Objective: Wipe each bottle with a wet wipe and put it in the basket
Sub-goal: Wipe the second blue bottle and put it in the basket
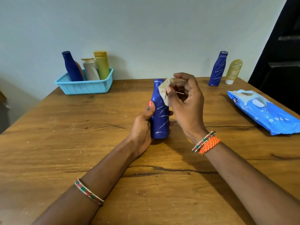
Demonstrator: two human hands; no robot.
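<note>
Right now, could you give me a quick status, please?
Left hand grips scribbled blue bottle. Right hand pinches wipe at its neck. Nothing blocks basket.

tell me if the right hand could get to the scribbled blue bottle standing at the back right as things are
Probably yes for the path: nothing stands between the right hand and that blue bottle. But the hand is pinching the wipe, so it is not free to grip.

The wooden surface (65,135) is matt, grained and cracked, the blue bottle (159,117) smooth plastic with pale scribbles, the basket (84,86) perforated plastic, the wipe pack (266,111) glossy film.
</note>
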